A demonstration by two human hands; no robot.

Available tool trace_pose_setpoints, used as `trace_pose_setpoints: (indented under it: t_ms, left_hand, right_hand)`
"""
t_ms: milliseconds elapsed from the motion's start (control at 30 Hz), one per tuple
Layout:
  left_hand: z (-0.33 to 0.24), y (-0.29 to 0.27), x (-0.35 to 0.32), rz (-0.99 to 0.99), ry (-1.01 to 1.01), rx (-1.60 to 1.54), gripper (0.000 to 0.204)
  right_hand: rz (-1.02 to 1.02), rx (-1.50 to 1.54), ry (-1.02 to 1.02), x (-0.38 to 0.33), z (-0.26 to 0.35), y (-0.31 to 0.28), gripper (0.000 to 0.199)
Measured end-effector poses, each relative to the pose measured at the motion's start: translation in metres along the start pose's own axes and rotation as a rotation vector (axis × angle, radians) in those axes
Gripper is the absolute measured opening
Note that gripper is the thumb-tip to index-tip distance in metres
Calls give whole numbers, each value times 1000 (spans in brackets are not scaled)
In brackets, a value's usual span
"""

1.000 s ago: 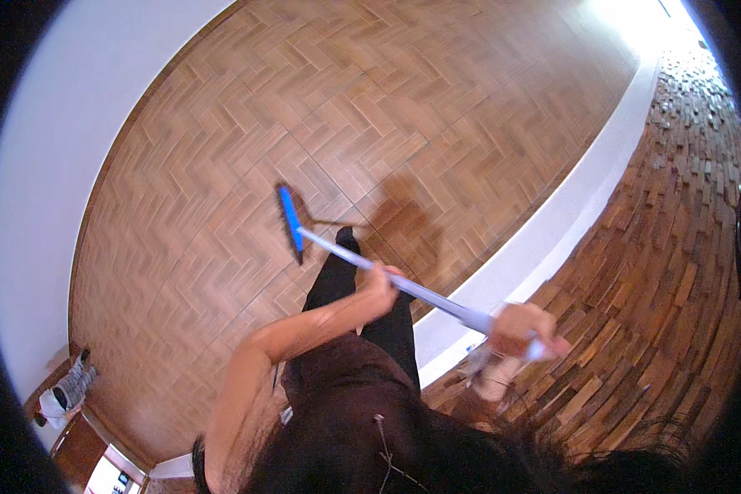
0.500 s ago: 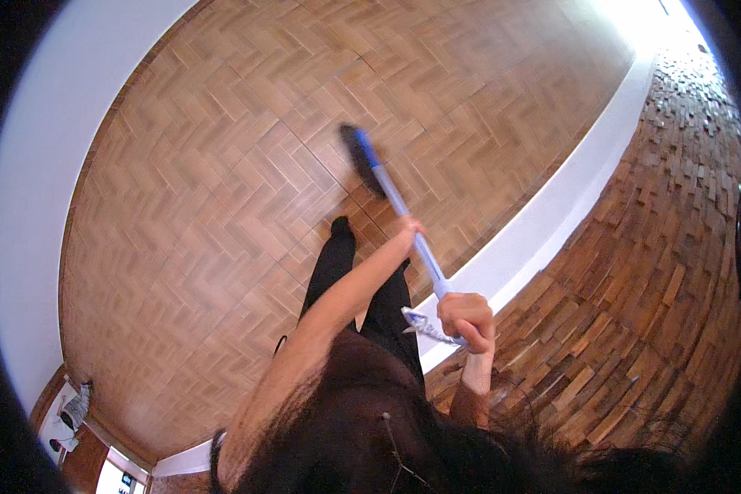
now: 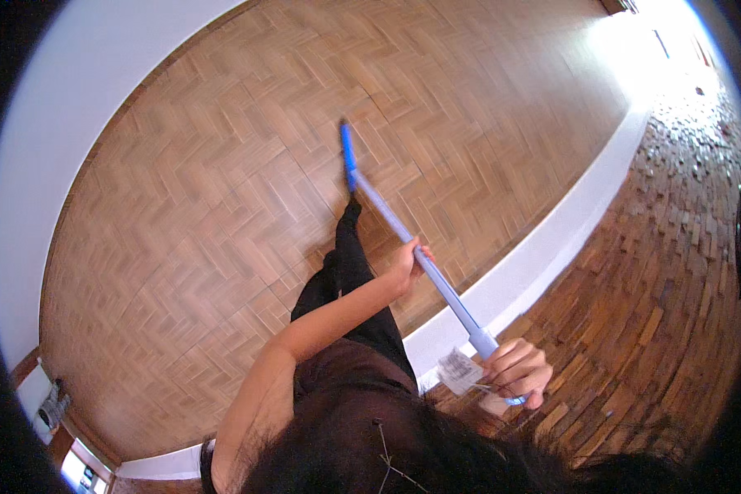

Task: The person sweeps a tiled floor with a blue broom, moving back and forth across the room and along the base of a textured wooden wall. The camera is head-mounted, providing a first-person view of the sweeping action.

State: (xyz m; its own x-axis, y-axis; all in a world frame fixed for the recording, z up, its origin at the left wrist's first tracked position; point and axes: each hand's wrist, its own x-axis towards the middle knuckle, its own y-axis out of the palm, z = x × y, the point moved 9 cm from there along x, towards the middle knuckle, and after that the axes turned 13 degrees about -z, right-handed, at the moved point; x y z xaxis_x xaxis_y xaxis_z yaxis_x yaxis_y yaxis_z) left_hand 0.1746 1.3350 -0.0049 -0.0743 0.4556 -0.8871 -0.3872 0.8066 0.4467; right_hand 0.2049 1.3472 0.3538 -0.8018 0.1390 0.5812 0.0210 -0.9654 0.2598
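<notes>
A broom slants across the middle of the view, its pale lavender handle (image 3: pixel 449 292) running from the lower right up to a narrow blue head (image 3: pixel 348 156) over the floor. Partway down the handle, my left hand (image 3: pixel 410 265) is closed around it. My right hand (image 3: pixel 519 370) grips the top end, where a bit of blue shows below the fingers. Beside that hand dangles a whitish tag (image 3: pixel 459 372) with print on it. The bristles barely show from this angle. Just below the broom head is my dark-clad leg (image 3: pixel 350 235).
Wood-look herringbone tiles (image 3: pixel 198 181) cover the floor. A white ledge (image 3: pixel 543 247) runs along the right, with a wall of uneven wooden blocks (image 3: pixel 634 296) beyond it. A white wall (image 3: pixel 99 74) curves along the left. Another person (image 3: pixel 53 407) is partly visible at the lower left.
The broom head has turned so its blue top shows instead of dark bristles, and it sits slightly left. My right hand moved right and down; my left hand shifted slightly down.
</notes>
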Motion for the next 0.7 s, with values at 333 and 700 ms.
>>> trace_pose_setpoints:
  t_ms: [333, 700]
  left_hand:
    - [-243, -179, 97, -367, 338, -363, 14]
    - [-177, 162, 233, 196, -241, -200, 18]
  right_hand:
    - [-366, 50, 717, 27, -258, -33, 40]
    - [-47, -566, 607, 153, -286, -122, 33]
